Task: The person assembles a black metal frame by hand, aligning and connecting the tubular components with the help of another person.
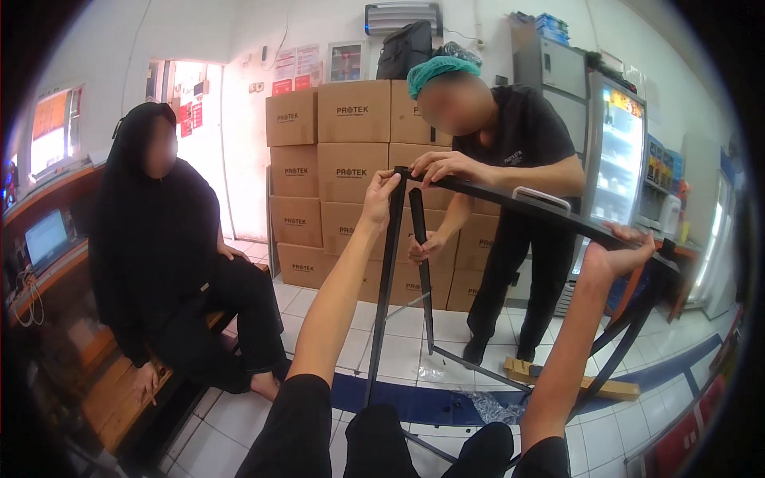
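Observation:
A black metal frame (387, 275) of square tubes stands in front of me, with a pale handle-like bar (542, 198) along its top rail. My left hand (381, 195) is closed around the top of the near left upright, at the corner. At the right end of the top rail, my right hand (620, 253) grips the frame from below, its fingers partly hidden. Opposite me a co-worker in a green hair cover (443, 73) rests one hand (450, 167) on the top corner, beside my left hand. The co-worker's other hand (428, 246) holds another black upright.
Stacked cardboard boxes (351, 171) rise behind the frame. A seated person in black (159, 231) is on a wooden bench (119, 398) at left. On the tiled floor lie a long blue panel (335, 392), clear plastic wrap (492, 406) and a cardboard strip (613, 389). A glass-door fridge (617, 183) stands right.

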### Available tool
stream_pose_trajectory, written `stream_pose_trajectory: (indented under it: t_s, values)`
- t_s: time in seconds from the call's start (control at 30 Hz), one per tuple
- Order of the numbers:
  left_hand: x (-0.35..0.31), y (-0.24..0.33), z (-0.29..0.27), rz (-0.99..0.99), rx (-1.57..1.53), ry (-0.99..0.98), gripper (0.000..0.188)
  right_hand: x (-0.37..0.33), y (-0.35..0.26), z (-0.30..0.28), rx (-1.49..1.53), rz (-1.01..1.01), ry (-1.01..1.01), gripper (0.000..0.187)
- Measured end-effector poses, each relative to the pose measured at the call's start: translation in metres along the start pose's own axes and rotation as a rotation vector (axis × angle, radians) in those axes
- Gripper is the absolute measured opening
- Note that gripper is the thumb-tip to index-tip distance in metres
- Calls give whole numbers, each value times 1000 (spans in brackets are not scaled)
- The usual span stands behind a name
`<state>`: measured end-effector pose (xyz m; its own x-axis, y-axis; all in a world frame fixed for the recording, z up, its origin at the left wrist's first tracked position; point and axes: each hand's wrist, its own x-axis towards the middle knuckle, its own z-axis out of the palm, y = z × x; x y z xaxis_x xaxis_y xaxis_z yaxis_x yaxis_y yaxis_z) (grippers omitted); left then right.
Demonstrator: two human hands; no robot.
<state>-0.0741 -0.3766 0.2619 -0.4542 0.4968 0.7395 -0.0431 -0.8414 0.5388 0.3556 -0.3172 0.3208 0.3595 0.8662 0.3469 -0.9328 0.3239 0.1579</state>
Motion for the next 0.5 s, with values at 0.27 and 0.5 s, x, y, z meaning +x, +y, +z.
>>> stream_pose_trajectory:
  t_s: [0.27, 0.5]
  values:
    - [0, 4, 7, 38, 112, 2, 16, 1, -3, 1, -4, -9, -2, 36]
    - [-12, -1, 8, 123, 132, 64, 14, 1, -10, -1, -5, 12, -71, 36]
